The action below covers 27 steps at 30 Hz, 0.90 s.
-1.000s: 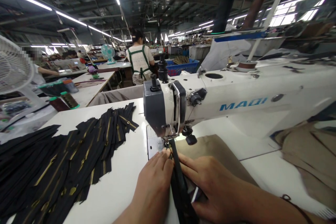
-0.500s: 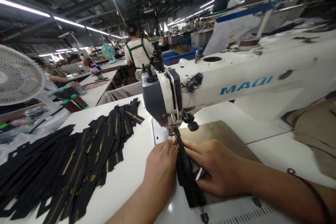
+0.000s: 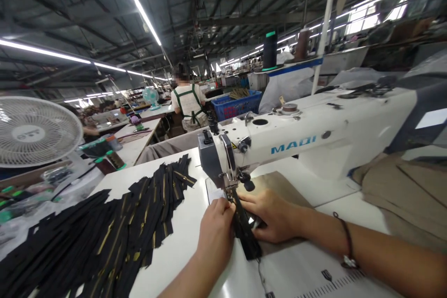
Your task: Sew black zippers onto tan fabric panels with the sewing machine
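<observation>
A white MAQI sewing machine stands on the white table. A black zipper strip runs from under its presser foot toward me, over a piece of tan fabric. My left hand lies on the table with its fingertips pressed against the strip's left side. My right hand rests flat on the tan fabric, fingers extended to the strip's right side near the foot.
A big pile of black zippers with brass teeth covers the table's left. More tan fabric lies at the right. A white fan stands at far left. A person in a green apron works at a table behind.
The camera has pulled back and lifted, so machine and hands look smaller. The black strip has fed further under the foot; less of it trails toward me. Both hands stay beside it.
</observation>
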Each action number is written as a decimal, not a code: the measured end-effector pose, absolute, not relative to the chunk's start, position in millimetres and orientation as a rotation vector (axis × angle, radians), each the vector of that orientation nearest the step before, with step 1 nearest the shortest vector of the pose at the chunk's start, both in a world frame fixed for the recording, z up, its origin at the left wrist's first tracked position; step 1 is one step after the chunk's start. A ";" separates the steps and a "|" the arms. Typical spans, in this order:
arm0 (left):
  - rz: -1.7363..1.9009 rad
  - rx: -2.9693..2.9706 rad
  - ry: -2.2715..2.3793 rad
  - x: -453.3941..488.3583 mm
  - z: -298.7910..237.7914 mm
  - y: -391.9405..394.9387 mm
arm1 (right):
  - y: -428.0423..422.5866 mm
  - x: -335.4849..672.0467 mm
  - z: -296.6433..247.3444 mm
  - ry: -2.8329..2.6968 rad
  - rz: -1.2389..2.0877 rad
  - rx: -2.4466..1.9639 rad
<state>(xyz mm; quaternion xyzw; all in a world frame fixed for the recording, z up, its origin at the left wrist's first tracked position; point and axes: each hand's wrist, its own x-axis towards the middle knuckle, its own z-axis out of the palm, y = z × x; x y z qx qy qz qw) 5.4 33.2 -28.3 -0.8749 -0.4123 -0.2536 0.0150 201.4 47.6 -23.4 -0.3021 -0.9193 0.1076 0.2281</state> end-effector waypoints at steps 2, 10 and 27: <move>-0.786 -2.734 -1.220 1.6 -29.1 27.7 | 43.1 200.5 -22.5 -2.510 0.310 -0.836; -0.878 -2.862 -1.009 -10.6 -30.0 1.7 | -17.0 201.9 -40.1 -2.432 0.291 -1.000; -1.137 -2.872 -1.200 -10.1 -34.8 3.6 | -40.7 199.5 -52.1 -2.513 0.104 -1.058</move>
